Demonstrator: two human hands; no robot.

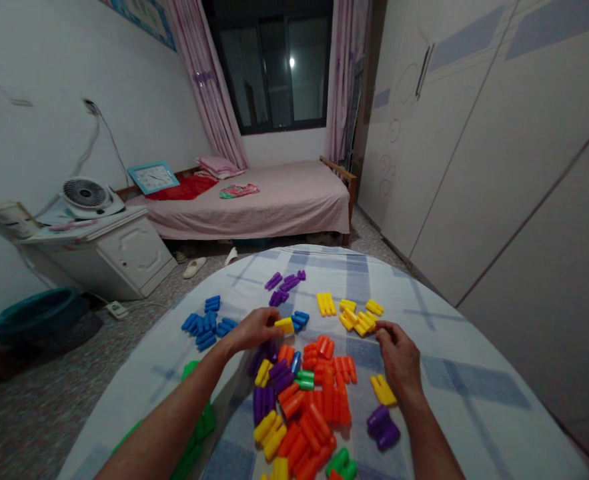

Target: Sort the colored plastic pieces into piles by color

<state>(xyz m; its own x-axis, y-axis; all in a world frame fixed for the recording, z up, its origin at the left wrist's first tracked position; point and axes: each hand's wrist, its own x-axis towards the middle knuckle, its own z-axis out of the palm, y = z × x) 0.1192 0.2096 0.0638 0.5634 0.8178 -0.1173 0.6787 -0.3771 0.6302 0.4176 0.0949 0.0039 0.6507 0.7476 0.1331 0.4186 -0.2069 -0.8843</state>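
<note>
Yellow plastic peg block (284, 325) tucked against the fingertips of the left grip (255, 331), apparently closed on it; right grip (399, 357) half-open, just beside more yellow blocks (359, 319) on the checked cloth surface (474, 380).

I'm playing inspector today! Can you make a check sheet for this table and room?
Surface: blue-and-white checked cloth, spread flat.
Toys: plastic blocks in purple, blue, yellow and orange groups.
Clutter: green blocks by the cloth's left edge.
Hands: left hand touching a yellow block; right hand near yellow blocks.
Cables: white cord on the wall; power strip on the floor.
Surroundings: bed, fan, cabinet, wardrobe.
</note>
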